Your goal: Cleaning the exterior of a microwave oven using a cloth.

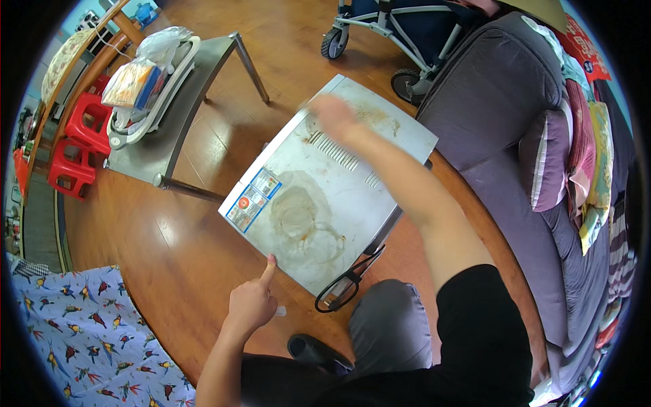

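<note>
A white metal appliance casing [325, 203] with vent slots, brownish stains and a blue-edged label [253, 200] stands before me on the floor. My left hand [254, 300] rests its extended index fingertip at the near left edge of the top, the other fingers curled. Over the far part of the casing, near the vent slots [333, 150], is my right hand [333, 114], blurred; whether it touches the surface or holds anything cannot be told. A black power cord [338, 292], looped and bound, hangs at the casing's near right corner.
To the right runs a grey sofa [483, 147] with a purple pillow [546, 160]. A grey table [196, 96] with bagged items stands at the upper left, beside red plastic stools [74, 165]. A wheeled cart [402, 30] is beyond the casing; bird-patterned cloth [96, 336] lies lower left.
</note>
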The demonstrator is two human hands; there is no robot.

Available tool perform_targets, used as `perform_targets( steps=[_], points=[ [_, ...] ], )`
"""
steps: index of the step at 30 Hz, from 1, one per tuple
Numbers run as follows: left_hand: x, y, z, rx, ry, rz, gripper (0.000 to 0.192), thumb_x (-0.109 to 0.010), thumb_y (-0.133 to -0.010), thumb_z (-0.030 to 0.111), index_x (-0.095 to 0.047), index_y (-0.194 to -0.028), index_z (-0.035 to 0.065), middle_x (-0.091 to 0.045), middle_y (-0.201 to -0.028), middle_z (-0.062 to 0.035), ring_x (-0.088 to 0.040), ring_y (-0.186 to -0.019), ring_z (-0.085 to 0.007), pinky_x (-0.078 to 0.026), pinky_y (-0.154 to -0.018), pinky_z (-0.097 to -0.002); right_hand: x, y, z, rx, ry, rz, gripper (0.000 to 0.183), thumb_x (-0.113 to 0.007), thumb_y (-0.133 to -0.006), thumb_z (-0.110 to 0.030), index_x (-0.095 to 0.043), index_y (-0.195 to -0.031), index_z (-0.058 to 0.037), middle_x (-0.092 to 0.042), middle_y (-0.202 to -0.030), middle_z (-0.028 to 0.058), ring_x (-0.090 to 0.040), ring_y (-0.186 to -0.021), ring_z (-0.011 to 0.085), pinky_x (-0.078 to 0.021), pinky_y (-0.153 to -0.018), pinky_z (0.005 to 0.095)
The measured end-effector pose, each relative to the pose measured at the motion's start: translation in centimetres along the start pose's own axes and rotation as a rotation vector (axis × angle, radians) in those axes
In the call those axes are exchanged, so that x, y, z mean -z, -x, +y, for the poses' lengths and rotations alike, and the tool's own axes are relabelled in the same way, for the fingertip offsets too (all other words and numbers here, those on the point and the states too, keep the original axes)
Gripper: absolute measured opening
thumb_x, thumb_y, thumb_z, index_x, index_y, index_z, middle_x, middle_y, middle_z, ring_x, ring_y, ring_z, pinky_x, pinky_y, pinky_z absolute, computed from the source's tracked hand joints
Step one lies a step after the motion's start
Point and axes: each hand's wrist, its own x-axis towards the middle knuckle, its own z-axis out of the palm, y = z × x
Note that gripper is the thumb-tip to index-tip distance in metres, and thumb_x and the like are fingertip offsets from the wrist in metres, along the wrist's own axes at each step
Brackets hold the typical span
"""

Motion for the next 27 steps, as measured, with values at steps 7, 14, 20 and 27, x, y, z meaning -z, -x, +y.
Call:
perform_targets(
  steps=[7, 14, 20, 27],
  points=[
    [-0.1, -0.7, 0.2, -0.049, 0.06, -0.003, 0.089, -0.06, -0.073, 0.009, -0.03, -0.156, 0.0186, -0.072, -0.082, -0.0099, -0.07, -0.078, -0.0323, -0.056, -0.073, -0.0426, -3.6, 1.6, 0.5, -0.067, -0.066, 0.022, 0.013, -0.055, -0.089, -0.01, -0.066, -0.095, -0.0068, -0.066, -0.102, 0.016, -0.065, -0.1, 0.0366, -0.0506, -0.087, 0.047],
    [0.3, -0.4, -0.1, -0.026, 0.057, -0.03, 0.089, -0.061, -0.073, 0.01, -0.029, -0.157, 0.0191, -0.073, -0.085, -0.0092, -0.07, -0.082, -0.0313, -0.056, -0.075, -0.0424, 6.1, 3.4, 6.6, -0.322, 0.181, 0.244, 0.016, -0.058, -0.09, -0.016, -0.068, -0.101, -0.0095, -0.066, -0.11, 0.0147, -0.064, -0.103, 0.0339, -0.0516, -0.091, 0.0452],
    [0.5, 0.1, -1.1, -0.04, 0.157, -0.026, 0.092, -0.064, -0.072, 0.009, -0.029, -0.157, 0.0183, -0.074, -0.087, -0.0109, -0.071, -0.083, -0.0336, -0.056, -0.077, -0.042, 7.6, 13.4, 4.1, -0.111, 0.053, 0.086, 0.017, -0.06, -0.088, -0.012, -0.069, -0.102, -0.0089, -0.065, -0.102, 0.0173, -0.064, -0.101, 0.0359, -0.0519, -0.089, 0.0455],
    [-0.2, -0.6, -0.5, -0.067, 0.179, -0.021, 0.092, -0.061, -0.072, 0.007, -0.029, -0.157, 0.0201, -0.074, -0.086, -0.0087, -0.071, -0.081, -0.0311, -0.057, -0.076, -0.0413, 5.8, 2.0, 8.6, -0.211, 0.32, 0.185, 0.023, -0.058, -0.091, -0.014, -0.066, -0.112, -0.0073, -0.065, -0.114, 0.0175, -0.061, -0.113, 0.0349, -0.0508, -0.096, 0.0434]
  ],
)
